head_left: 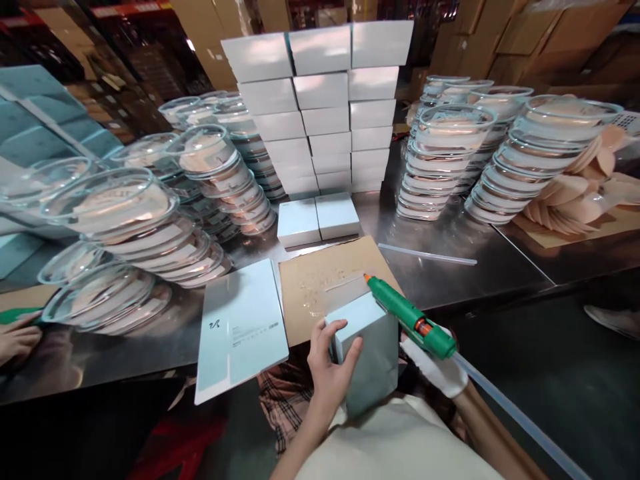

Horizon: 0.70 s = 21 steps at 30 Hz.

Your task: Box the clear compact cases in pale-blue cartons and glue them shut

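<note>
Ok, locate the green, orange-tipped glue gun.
Right of centre in the head view, the glue gun is in the white-gloved right hand, near the pale blue cardboard box.

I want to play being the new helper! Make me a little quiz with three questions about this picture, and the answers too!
1. Pick one: the green glue gun is in A) the left hand, B) the right hand, C) neither hand.
2. True or false: the left hand wears a white glove.
3. Count: how many boxes sit side by side in the top row of the tall white stack?

Key: 1. B. 2. False, it is bare. 3. Three.
</note>
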Each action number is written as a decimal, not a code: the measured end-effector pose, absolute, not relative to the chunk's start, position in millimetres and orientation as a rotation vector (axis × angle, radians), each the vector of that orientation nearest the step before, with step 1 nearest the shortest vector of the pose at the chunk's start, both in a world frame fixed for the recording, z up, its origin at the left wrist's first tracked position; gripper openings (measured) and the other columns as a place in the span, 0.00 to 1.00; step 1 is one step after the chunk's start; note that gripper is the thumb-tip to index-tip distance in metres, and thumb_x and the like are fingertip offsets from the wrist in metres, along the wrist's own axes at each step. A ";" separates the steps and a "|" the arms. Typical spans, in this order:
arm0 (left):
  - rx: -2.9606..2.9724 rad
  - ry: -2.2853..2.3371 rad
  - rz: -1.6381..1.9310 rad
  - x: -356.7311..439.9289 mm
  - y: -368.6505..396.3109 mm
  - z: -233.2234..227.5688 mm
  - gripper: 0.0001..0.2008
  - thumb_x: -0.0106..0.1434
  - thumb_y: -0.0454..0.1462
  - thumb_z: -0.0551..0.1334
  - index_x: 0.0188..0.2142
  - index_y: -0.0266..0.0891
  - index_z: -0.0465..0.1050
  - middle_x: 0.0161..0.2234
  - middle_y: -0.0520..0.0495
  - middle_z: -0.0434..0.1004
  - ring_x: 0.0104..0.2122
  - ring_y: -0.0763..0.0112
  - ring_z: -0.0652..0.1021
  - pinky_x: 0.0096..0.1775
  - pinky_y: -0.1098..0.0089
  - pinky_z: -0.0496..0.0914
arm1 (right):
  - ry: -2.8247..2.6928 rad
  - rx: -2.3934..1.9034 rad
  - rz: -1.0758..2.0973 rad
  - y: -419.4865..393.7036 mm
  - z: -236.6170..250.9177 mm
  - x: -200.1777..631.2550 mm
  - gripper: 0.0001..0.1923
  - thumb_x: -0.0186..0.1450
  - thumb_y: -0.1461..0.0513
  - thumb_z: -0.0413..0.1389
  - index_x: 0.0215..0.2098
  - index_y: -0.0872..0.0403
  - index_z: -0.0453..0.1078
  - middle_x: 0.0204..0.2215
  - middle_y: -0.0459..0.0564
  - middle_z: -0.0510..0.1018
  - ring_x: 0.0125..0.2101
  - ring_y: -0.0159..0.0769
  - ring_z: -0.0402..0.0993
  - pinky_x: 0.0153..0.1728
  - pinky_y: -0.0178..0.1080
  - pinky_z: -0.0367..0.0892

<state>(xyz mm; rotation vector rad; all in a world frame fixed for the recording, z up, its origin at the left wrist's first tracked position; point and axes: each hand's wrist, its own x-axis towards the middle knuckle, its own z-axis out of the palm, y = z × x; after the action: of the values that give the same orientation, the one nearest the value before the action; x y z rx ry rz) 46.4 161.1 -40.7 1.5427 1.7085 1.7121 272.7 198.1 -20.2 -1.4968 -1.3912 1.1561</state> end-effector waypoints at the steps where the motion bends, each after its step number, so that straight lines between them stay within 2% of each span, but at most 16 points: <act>1: 1.535 1.706 1.705 44.9 160.1 -41.1 0.13 0.66 0.44 0.71 0.47 0.45 0.79 0.45 0.44 0.78 0.50 0.59 0.78 0.50 0.64 0.72 | -1.340 -1.534 1.171 199.7 -23.3 277.5 0.12 0.54 0.49 0.69 0.30 0.44 0.78 0.28 0.52 0.84 0.34 0.55 0.82 0.35 0.55 0.80; 5: 1.474 1.734 1.697 39.8 157.6 -45.0 0.14 0.65 0.45 0.71 0.47 0.44 0.79 0.46 0.44 0.78 0.51 0.58 0.78 0.51 0.63 0.72 | -1.192 -1.556 1.244 212.6 -24.7 285.1 0.19 0.51 0.46 0.69 0.30 0.50 0.79 0.26 0.51 0.83 0.25 0.45 0.78 0.29 0.47 0.77; 8: 1.447 1.724 1.703 37.0 158.0 -49.6 0.14 0.65 0.46 0.71 0.47 0.44 0.78 0.46 0.44 0.78 0.53 0.57 0.77 0.53 0.62 0.71 | -1.092 -1.440 1.412 238.5 -20.1 278.5 0.20 0.54 0.45 0.65 0.30 0.53 0.77 0.20 0.48 0.79 0.19 0.35 0.70 0.22 0.39 0.69; 10: 1.433 1.687 1.706 35.2 158.7 -52.1 0.15 0.65 0.47 0.70 0.47 0.44 0.78 0.46 0.44 0.78 0.53 0.57 0.77 0.53 0.62 0.71 | -1.060 -1.420 1.525 263.3 -18.9 271.7 0.21 0.56 0.45 0.61 0.32 0.54 0.77 0.19 0.48 0.78 0.17 0.34 0.67 0.20 0.37 0.66; 13: 1.417 1.655 1.688 32.8 159.2 -54.0 0.16 0.66 0.48 0.70 0.48 0.43 0.77 0.47 0.43 0.78 0.52 0.56 0.77 0.53 0.61 0.71 | -1.089 -1.466 1.609 297.5 -18.3 268.3 0.24 0.59 0.46 0.58 0.37 0.58 0.78 0.27 0.56 0.84 0.20 0.37 0.73 0.23 0.39 0.70; 15: 1.417 1.647 1.680 31.5 159.3 -54.7 0.16 0.66 0.48 0.70 0.47 0.44 0.77 0.47 0.43 0.78 0.52 0.55 0.77 0.54 0.60 0.71 | -1.143 -1.553 1.573 308.6 -13.9 272.8 0.22 0.61 0.46 0.58 0.34 0.57 0.78 0.27 0.58 0.84 0.22 0.41 0.76 0.26 0.41 0.73; 18: 1.415 1.612 1.693 30.9 159.8 -55.5 0.15 0.66 0.48 0.69 0.47 0.44 0.77 0.46 0.44 0.79 0.52 0.56 0.77 0.54 0.60 0.72 | -1.219 -1.691 1.325 303.9 1.8 277.6 0.16 0.60 0.49 0.64 0.30 0.54 0.76 0.23 0.52 0.81 0.27 0.42 0.79 0.31 0.39 0.73; 19: 1.414 1.590 1.695 31.3 160.1 -55.7 0.15 0.66 0.49 0.70 0.47 0.44 0.77 0.45 0.44 0.79 0.51 0.56 0.78 0.53 0.60 0.72 | -1.264 -1.675 1.236 298.5 8.3 275.3 0.14 0.58 0.51 0.66 0.33 0.53 0.77 0.25 0.51 0.82 0.30 0.42 0.79 0.33 0.39 0.73; 21: 1.416 1.530 1.691 33.2 160.4 -55.7 0.16 0.65 0.50 0.69 0.46 0.44 0.77 0.45 0.43 0.79 0.51 0.56 0.79 0.52 0.60 0.73 | -1.395 -1.514 1.247 287.3 19.5 263.8 0.19 0.55 0.51 0.69 0.41 0.52 0.79 0.32 0.50 0.84 0.36 0.42 0.80 0.39 0.39 0.74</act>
<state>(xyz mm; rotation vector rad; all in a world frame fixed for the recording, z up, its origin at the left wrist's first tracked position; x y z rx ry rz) 33.2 160.4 -55.7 1.4158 1.5301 1.6913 263.8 287.3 19.5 -1.5141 -1.3950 1.2466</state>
